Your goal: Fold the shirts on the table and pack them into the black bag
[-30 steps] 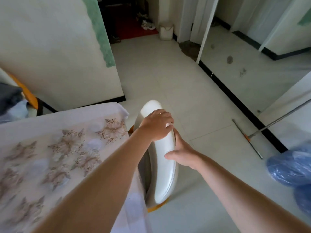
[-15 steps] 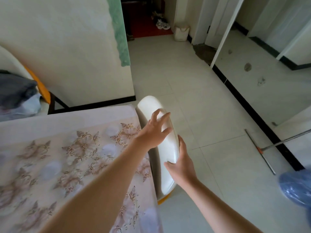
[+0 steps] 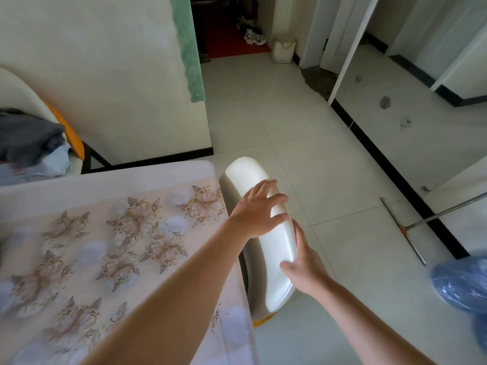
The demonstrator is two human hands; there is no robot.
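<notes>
The desk (image 3: 105, 177), at 8 o'clock, carries a floral-print cloth (image 3: 139, 219). A dark grey garment (image 3: 26, 135) lies crumpled at 9 o'clock. The left hand (image 3: 257, 212) grip is wide, fingers spread on the white chair back (image 3: 247, 172); the right hand (image 3: 307, 270) grip holds its edge.

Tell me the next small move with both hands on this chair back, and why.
Probably let go of the white chair back and turn left toward the grey clothes pile. The left hand lies on the chair back with fingers spread, the right hand grips its edge, and the only clothing in view is that pile; no black bag shows.
</notes>
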